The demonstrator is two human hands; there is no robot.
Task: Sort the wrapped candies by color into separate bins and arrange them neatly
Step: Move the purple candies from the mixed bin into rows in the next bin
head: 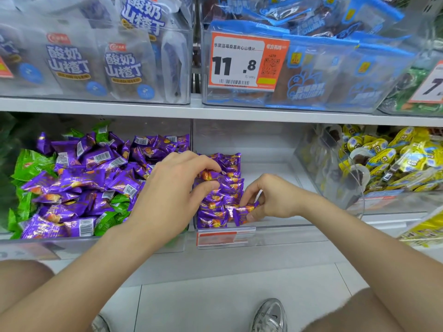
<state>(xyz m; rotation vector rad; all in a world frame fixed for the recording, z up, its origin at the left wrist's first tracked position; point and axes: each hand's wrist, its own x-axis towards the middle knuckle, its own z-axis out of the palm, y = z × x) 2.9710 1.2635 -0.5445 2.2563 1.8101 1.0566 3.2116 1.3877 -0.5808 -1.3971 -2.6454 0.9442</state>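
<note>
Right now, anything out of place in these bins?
Yes: green candies are mixed into the purple pile in the left bin, along its left edge and front. The purple rows in the middle bin look neat.

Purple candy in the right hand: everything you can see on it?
The purple candy is a small pillow pack in glossy, foil-like wrap, purple with an orange print and crimped ends. The right hand pinches it between thumb and fingers, tilted, low at the front of the clear middle bin, right beside the neat purple stack. Whether it touches that stack is unclear.
</note>
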